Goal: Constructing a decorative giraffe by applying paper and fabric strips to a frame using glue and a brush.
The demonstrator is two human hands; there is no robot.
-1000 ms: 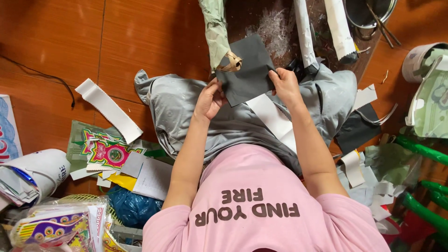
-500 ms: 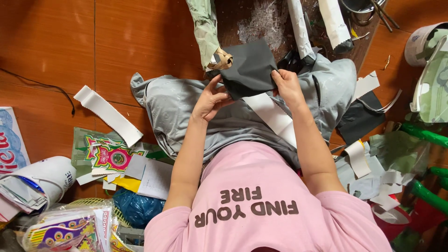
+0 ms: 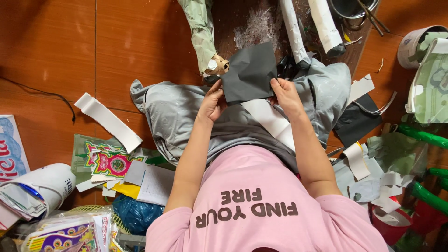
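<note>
Dark grey sheet (image 3: 248, 72) is pinched at its lower corners, left hand (image 3: 212, 103) and right hand (image 3: 285, 96) each clamped on an edge, holding it taut above the lap for handling. A white strip (image 3: 273, 122) lies across the grey trousers (image 3: 179, 116) beneath. Paper scraps (image 3: 368, 184) and a white offcut (image 3: 108, 121) lie on the wooden floor (image 3: 56, 51).

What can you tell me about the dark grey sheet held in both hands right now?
The dark grey sheet is thin, matte and paper-like, roughly square, with faint creases and a slightly bent upper edge. It is held up over the lap, tilted. The left hand pinches its lower left edge and the right hand grips its lower right edge. A white strip lies on the lap just below it.
</note>
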